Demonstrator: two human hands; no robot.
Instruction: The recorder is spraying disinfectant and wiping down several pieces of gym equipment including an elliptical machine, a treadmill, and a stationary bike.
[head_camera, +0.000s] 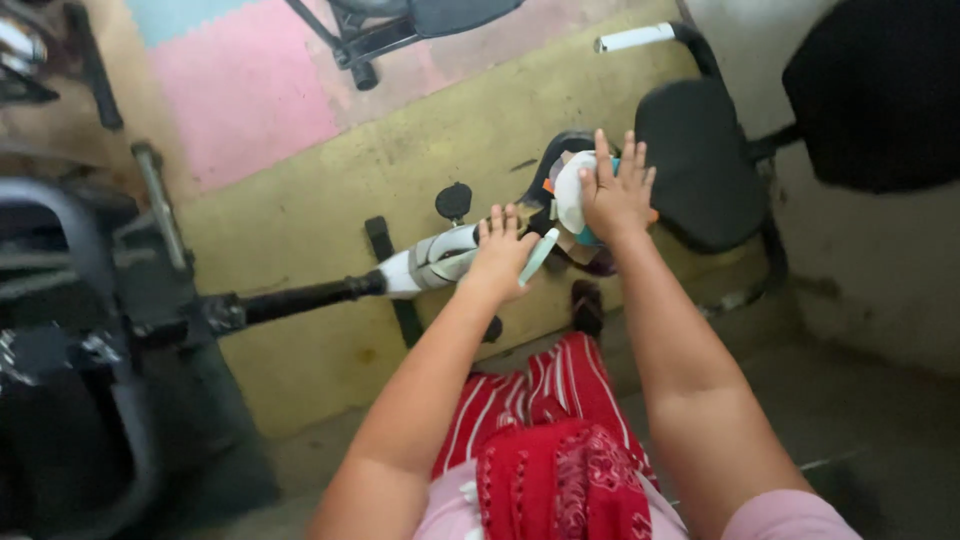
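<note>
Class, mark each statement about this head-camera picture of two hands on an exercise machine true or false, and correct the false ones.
1. The right hand lies flat on a white rounded part of the exercise machine. True.
2. The left hand is raised in the air, touching nothing. False: it rests on the machine's white frame.
3. A black seat is beside the right hand. True.
4. The floor mat is entirely green. False: it shows pink and yellow panels, with a pale blue one at the top edge.
</note>
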